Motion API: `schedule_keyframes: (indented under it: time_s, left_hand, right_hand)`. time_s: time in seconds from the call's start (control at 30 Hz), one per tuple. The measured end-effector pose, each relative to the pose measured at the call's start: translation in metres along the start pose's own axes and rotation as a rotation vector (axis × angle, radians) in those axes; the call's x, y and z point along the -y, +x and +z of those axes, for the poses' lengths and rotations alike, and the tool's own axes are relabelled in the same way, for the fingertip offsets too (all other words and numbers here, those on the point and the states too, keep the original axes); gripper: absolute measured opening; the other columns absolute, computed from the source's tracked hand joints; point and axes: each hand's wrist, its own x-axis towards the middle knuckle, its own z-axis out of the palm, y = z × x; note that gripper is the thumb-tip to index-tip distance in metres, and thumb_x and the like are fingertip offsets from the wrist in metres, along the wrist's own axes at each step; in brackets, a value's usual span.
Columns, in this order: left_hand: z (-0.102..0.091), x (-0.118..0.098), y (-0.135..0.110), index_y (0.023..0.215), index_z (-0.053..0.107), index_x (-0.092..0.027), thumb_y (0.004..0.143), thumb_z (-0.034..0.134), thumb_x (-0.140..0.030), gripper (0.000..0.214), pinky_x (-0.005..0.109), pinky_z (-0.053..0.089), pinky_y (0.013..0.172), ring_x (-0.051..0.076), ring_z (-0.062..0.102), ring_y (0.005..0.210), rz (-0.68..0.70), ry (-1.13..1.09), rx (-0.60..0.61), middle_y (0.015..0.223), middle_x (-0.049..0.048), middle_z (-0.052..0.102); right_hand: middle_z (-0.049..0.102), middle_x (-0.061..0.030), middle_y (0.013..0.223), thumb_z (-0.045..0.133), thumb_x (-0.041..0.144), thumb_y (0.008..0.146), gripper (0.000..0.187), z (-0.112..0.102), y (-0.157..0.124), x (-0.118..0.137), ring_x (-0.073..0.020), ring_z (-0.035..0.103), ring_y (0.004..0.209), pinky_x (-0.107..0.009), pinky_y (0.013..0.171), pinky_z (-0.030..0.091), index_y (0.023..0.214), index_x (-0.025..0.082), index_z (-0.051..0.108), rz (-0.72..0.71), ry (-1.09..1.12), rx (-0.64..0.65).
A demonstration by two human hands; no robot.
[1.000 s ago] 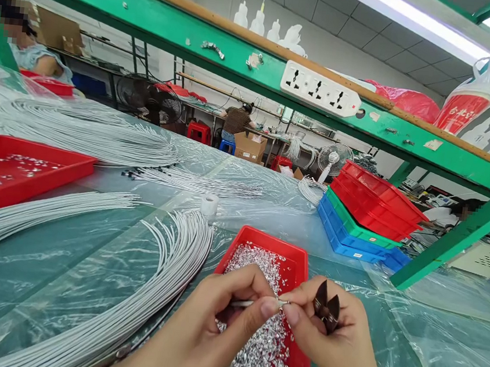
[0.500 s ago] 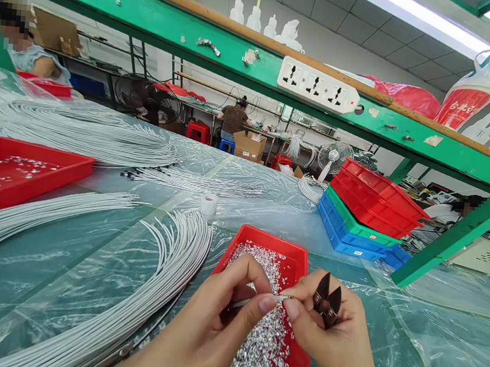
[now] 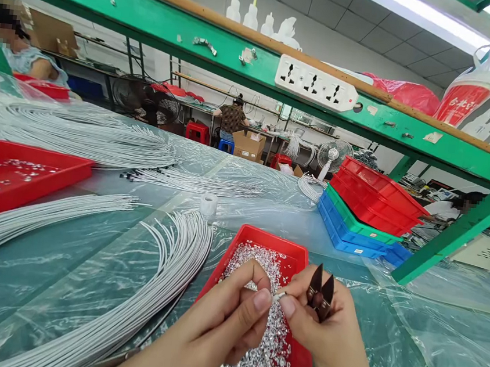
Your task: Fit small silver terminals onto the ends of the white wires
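The left hand (image 3: 223, 327) and the right hand (image 3: 327, 338) met low in the middle of the view, above the red tray (image 3: 266, 236) nearest to the person. Both hands were closed. The thumb and forefinger of the left hand pinched a small silvery piece (image 3: 279, 296), and the thumb tip of the right hand touched the same piece from the other side. Whether a wire was joined to this piece, I could not tell, because the fingers hid it. The right hand also gripped small dark cutters (image 3: 320, 289) in its palm, with the two pointed blades standing up and slightly apart.

The red tray lay on the worktop (image 3: 45, 256), which was covered by a clear plastic sheet, and it was filled with a heap of tiny metal parts (image 3: 264, 355). Just beside the tray, on its left, a curved bundle of white cables (image 3: 176, 258) lay. A small white roll (image 3: 208, 204) stood behind this bundle. A second red tray (image 3: 31, 175) was far to the left, and a stack of red, green and blue trays (image 3: 368, 217) stood to the right, well apart from the hands.
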Motion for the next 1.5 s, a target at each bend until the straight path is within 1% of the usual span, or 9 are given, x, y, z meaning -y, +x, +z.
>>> schedule_keyframes:
  time_s: [0.17, 0.3, 0.4, 0.5, 0.63, 1.03, 1.2, 1.37, 1.5]
  left_hand:
    - [-0.009, 0.004, 0.004, 0.083, 0.044, -0.022, 0.097, 0.050, -0.050, 0.032, 0.019, 0.019, 0.044, 0.007, 0.021, 0.050, 0.054, -0.040, 0.092, 0.061, -0.0104, 0.033]
    - [-0.010, -0.001, 0.003, 0.080, 0.044, -0.021, 0.091, 0.061, -0.047, 0.033, 0.020, 0.018, 0.044, 0.007, 0.023, 0.052, 0.092, 0.076, 0.091, 0.066, -0.0098, 0.036]
    - [-0.005, -0.006, 0.001, 0.077, 0.047, -0.021, 0.090, 0.061, -0.046, 0.032, 0.021, 0.018, 0.044, 0.007, 0.024, 0.051, 0.085, 0.138, -0.018, 0.061, -0.0100, 0.035]
    - [0.000, -0.007, 0.001, 0.074, 0.051, -0.020, 0.091, 0.060, -0.041, 0.028, 0.022, 0.021, 0.045, 0.008, 0.030, 0.052, 0.102, 0.227, -0.154, 0.060, -0.0078, 0.043]
    - [0.002, -0.004, 0.002, 0.072, 0.051, -0.020, 0.092, 0.056, -0.039, 0.028, 0.022, 0.024, 0.045, 0.008, 0.036, 0.051, 0.133, 0.260, -0.169, 0.058, -0.0062, 0.050]
    - [-0.009, 0.005, 0.009, 0.076, 0.048, -0.020, 0.093, 0.059, -0.048, 0.034, 0.014, 0.020, 0.037, 0.004, 0.028, 0.041, 0.122, 0.009, 0.068, 0.051, -0.0098, 0.043]
    - [-0.012, 0.007, 0.011, 0.076, 0.047, -0.020, 0.095, 0.057, -0.044, 0.032, 0.012, 0.017, 0.035, 0.002, 0.022, 0.035, 0.102, -0.108, 0.169, 0.048, -0.0111, 0.041]
    - [-0.012, 0.009, 0.013, 0.076, 0.048, -0.019, 0.093, 0.061, -0.043, 0.032, 0.013, 0.015, 0.035, 0.002, 0.018, 0.035, 0.062, -0.208, 0.217, 0.045, -0.0125, 0.034]
    - [-0.015, 0.007, 0.011, 0.076, 0.048, -0.020, 0.095, 0.058, -0.042, 0.031, 0.013, 0.016, 0.036, 0.003, 0.020, 0.037, 0.118, -0.127, 0.197, 0.046, -0.0114, 0.037]
  right_hand:
    - [0.038, 0.0074, 0.048, 0.067, 0.020, 0.060, 0.007, 0.000, 0.000, 0.001, -0.0092, 0.025, 0.047, -0.022, 0.045, 0.016, 0.058, 0.021, 0.060, 0.018, 0.053, -0.001]
    - [0.039, 0.0073, 0.048, 0.066, 0.020, 0.061, 0.005, 0.000, -0.003, 0.002, -0.0092, 0.024, 0.047, -0.023, 0.046, 0.016, 0.058, 0.021, 0.062, 0.005, 0.068, -0.016]
    - [0.036, 0.0079, 0.047, 0.064, 0.020, 0.061, 0.004, 0.000, -0.004, 0.002, -0.0094, 0.023, 0.047, -0.024, 0.046, 0.016, 0.058, 0.022, 0.062, -0.009, 0.046, -0.021]
    - [0.035, 0.0083, 0.047, 0.062, 0.021, 0.061, 0.004, 0.001, -0.004, 0.002, -0.0094, 0.022, 0.047, -0.024, 0.046, 0.016, 0.057, 0.022, 0.061, -0.010, 0.013, -0.047]
    - [0.032, 0.0088, 0.047, 0.060, 0.022, 0.062, 0.005, 0.002, -0.004, 0.001, -0.0099, 0.022, 0.048, -0.025, 0.047, 0.016, 0.057, 0.022, 0.059, -0.018, -0.004, -0.058]
    - [0.034, 0.0085, 0.048, 0.062, 0.022, 0.059, 0.007, 0.006, -0.006, 0.006, -0.0091, 0.022, 0.048, -0.024, 0.047, 0.015, 0.056, 0.021, 0.056, 0.000, 0.035, -0.077]
    - [0.043, 0.0065, 0.049, 0.066, 0.019, 0.059, 0.008, 0.004, -0.008, 0.004, -0.0095, 0.028, 0.047, -0.022, 0.045, 0.018, 0.059, 0.022, 0.059, -0.016, 0.076, -0.042]
    - [0.047, 0.0055, 0.048, 0.070, 0.017, 0.059, 0.010, 0.002, -0.008, 0.001, -0.0093, 0.031, 0.045, -0.022, 0.044, 0.021, 0.059, 0.022, 0.061, 0.008, 0.144, 0.004]
    - [0.042, 0.0067, 0.049, 0.071, 0.016, 0.061, 0.006, 0.001, -0.008, 0.003, -0.0081, 0.028, 0.046, -0.021, 0.045, 0.019, 0.062, 0.020, 0.066, -0.011, 0.125, 0.017]
